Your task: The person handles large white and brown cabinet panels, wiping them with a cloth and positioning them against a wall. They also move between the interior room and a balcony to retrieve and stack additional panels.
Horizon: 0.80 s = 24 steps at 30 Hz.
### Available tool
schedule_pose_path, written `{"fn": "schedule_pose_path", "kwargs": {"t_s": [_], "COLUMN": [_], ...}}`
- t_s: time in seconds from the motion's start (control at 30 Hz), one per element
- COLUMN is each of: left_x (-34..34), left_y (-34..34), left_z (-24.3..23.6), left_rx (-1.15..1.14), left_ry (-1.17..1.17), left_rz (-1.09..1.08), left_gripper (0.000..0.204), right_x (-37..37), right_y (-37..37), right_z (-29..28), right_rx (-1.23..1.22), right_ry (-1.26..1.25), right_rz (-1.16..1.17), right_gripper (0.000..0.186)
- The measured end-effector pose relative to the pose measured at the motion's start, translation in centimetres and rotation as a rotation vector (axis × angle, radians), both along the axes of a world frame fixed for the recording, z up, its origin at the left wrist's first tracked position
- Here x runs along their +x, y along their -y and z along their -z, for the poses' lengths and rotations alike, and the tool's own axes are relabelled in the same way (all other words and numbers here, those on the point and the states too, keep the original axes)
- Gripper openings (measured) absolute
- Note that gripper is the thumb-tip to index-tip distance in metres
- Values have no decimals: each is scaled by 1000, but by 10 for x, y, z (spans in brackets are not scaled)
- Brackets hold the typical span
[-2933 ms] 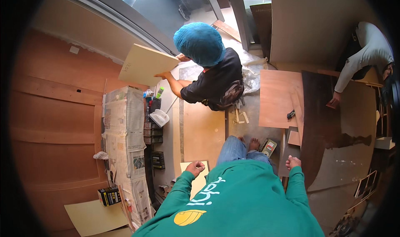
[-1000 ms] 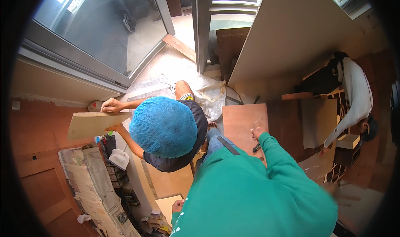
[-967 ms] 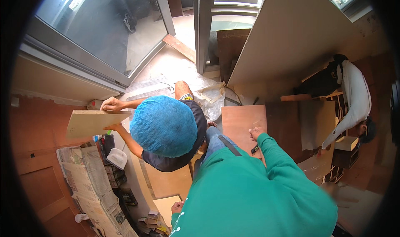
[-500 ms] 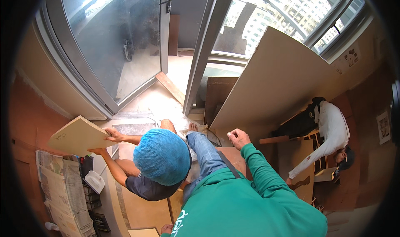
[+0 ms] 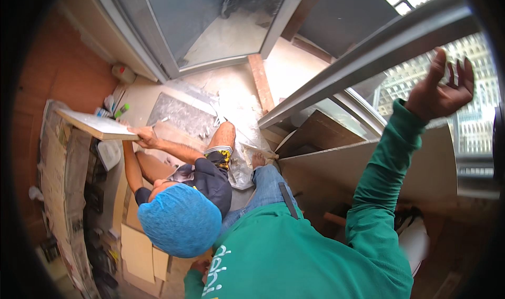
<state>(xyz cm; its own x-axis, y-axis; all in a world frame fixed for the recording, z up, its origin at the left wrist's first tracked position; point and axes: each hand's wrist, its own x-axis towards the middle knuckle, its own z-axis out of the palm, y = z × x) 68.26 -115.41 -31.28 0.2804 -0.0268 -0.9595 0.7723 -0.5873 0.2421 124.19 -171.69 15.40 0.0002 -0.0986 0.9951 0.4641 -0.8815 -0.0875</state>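
Observation:
My right hand (image 5: 443, 88) is raised at the upper right, its fingers apart and nothing in them. It shows against the grey metal window frame (image 5: 379, 52); I cannot tell whether they touch. Low down beside my green shirt, my left hand (image 5: 200, 266) is mostly hidden, and its fingers do not show clearly. Close on my left crouches a co-worker in a blue hair cover (image 5: 180, 220). That person's two hands grip a pale rectangular board (image 5: 97, 124), tilted over a newspaper-covered surface (image 5: 55, 178).
A glass door (image 5: 210, 31) stands open ahead, with a wooden strip (image 5: 260, 83) at its edge. A large panel (image 5: 368, 167) leans below the window. Plastic sheeting (image 5: 243, 165) lies by my foot. Another person in white (image 5: 414, 244) is partly visible at right.
My right hand has risen up and to the right, its fingers spreading from a closed pose. My view has turned. The co-worker's board is now seen more edge-on.

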Motion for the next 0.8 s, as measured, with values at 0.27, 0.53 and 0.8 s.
{"fn": "schedule_pose_path", "kwargs": {"t_s": [0.27,0.53,0.8], "left_x": [50,212,351], "left_y": [164,251,302], "left_z": [-70,-23,2], "left_rx": [-43,-51,-114], "left_ry": [-47,-100,488], "left_rz": [-155,142,-56], "left_gripper": [31,32,26], "right_x": [53,28,44], "right_y": [49,115,136], "right_z": [8,19,3], "right_rx": [-295,-839,-932], "right_ry": [134,250,389], "right_rz": [203,672,673], "right_gripper": [59,33,23]}}
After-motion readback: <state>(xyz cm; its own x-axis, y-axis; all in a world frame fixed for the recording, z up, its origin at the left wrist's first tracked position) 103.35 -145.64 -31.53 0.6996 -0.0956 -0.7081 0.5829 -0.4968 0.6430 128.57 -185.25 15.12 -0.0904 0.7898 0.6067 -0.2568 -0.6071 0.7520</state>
